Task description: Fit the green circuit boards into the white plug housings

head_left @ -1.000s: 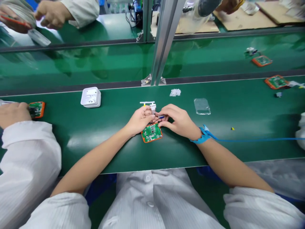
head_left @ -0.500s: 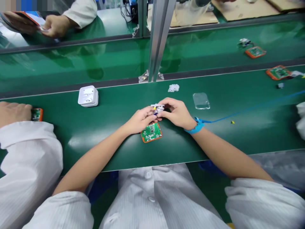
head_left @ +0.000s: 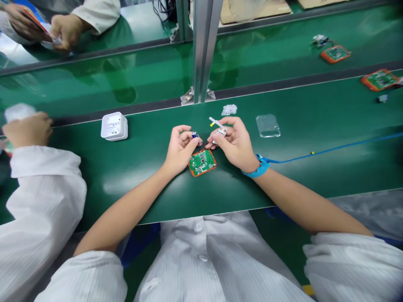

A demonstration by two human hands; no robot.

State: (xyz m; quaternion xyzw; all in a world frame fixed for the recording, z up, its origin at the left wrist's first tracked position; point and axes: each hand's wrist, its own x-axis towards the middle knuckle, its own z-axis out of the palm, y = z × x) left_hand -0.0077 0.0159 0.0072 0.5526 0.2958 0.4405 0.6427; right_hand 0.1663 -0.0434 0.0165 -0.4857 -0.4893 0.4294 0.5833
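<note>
An orange-edged green circuit board (head_left: 202,162) lies on the green bench in front of me, just below my hands. My left hand (head_left: 181,149) pinches a small dark blue and silver part (head_left: 195,135) between thumb and fingers. My right hand (head_left: 234,138), with a blue wrist strap (head_left: 257,168), grips a small white plastic piece (head_left: 220,132). A white strip with a yellow bit (head_left: 216,123) sticks out from that hand up to the left. Thin wires seem to run from the board toward the hands, though the fingers partly hide them.
A pile of small clear pieces (head_left: 229,110) and a clear square cover (head_left: 267,126) lie beyond my right hand. Stacked white cases (head_left: 114,126) stand left. A blue cord (head_left: 330,152) crosses the right side. A co-worker's hand (head_left: 28,130) is at far left. A metal post (head_left: 203,54) rises ahead.
My hands have moved apart; the blue and silver part is now in the left, the white piece and strip in the right. The co-worker's hand at left has lifted something white.
</note>
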